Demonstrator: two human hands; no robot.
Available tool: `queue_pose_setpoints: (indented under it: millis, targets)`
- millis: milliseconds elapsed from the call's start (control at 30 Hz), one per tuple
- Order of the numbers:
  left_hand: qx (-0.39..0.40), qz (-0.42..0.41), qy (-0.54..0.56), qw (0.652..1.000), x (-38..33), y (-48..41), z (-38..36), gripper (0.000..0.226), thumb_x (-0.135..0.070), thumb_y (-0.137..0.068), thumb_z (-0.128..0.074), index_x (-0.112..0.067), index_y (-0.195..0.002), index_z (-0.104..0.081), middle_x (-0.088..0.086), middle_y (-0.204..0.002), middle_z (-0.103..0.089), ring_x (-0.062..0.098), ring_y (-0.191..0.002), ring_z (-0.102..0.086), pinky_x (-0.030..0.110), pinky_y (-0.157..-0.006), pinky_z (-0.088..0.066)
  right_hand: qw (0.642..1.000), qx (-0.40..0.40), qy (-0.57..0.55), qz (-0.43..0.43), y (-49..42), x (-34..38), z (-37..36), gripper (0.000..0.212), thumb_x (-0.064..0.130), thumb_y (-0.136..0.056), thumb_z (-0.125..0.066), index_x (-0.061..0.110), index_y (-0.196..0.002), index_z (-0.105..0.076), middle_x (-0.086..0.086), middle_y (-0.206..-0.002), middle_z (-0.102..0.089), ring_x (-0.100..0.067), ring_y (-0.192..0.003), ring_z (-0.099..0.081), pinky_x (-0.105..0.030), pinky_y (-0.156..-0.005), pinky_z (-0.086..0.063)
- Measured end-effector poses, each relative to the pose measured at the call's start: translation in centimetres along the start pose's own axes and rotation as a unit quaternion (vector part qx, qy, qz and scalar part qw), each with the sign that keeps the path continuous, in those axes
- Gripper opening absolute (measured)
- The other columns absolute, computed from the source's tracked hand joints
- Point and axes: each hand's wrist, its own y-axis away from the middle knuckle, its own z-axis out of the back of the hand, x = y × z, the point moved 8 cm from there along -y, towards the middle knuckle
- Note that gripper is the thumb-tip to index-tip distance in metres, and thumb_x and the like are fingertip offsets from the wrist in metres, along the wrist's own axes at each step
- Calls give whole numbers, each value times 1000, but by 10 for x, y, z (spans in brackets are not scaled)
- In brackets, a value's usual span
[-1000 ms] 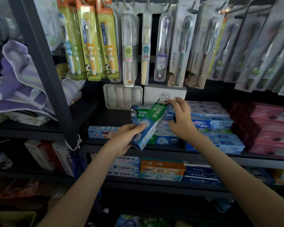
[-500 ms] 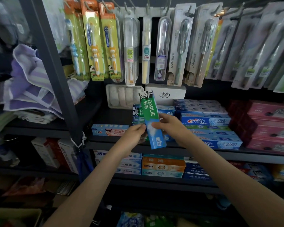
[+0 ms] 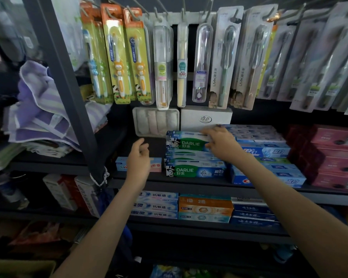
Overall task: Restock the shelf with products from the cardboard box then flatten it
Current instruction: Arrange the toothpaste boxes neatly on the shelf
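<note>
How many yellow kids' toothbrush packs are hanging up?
3, hanging side by side top left: the blue-brush pack, the middle orange-brush pack, the right orange-brush pack. Others may be hidden behind.

Darlie box (image 3: pixel 189 143) now atop stack (image 3: pixel 195 171)

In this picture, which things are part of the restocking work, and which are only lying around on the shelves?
Part of the job:
top Darlie box, held at its end by the right hand
Darlie stack under it
left hand, holding nothing
shelf

Just lying about:
hanging toothbrushes
purple towel
Crest boxes
pink boxes
</note>
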Motion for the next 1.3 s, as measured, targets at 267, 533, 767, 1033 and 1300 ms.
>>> queue_pose_setpoints:
  millis: [267,533,767,1033,1300]
  targets:
    - [43,-95,-8,994,-5,4,8,26,-26,-98,-48,-22,-124,-53,-13,-113,-56,-6,-103,-51,9,-86,-40,994,7,106,31,-27,16,-46,45,21,-95,-50,25,-139,-41,-5,-138,-39,-24,-128,-30,-43,-107,-17]
    - [34,-104,-3,994,8,2,14,19,-28,-101,-42,-28,-111,-58,-15,-111,-60,-1,-106,-56,19,-87,-44,990,109,89,22,-44,-7,-55,69,40,-93,-52,24,-151,-17,-2,-157,-21,-22,-143,-20,-42,-117,-11]
    - [51,-103,-67,991,17,0,3,19,-17,-99,-46,-18,-113,-58,-8,-112,-59,1,-99,-54,2,-75,-40,994,98,30,22,-41,-16,-53,61,17,-96,-50,19,-151,-22,-3,-157,-23,-24,-141,-25,-36,-117,-19]
    - [66,-94,-80,990,15,9,-4,18,-17,-99,-46,-19,-111,-59,-7,-109,-60,4,-99,-54,-1,-71,-39,996,81,16,23,-40,-18,-59,61,22,-96,-53,18,-150,-24,-4,-157,-22,-22,-144,-19,-36,-118,-14]
    - [85,-109,-107,985,10,20,-7,18,-14,-99,-47,-18,-113,-57,-7,-109,-58,6,-98,-55,-1,-69,-38,998,-9,55,33,-7,-9,-38,57,17,-99,-40,14,-151,-17,-6,-159,-12,-21,-147,-7,-36,-118,0]
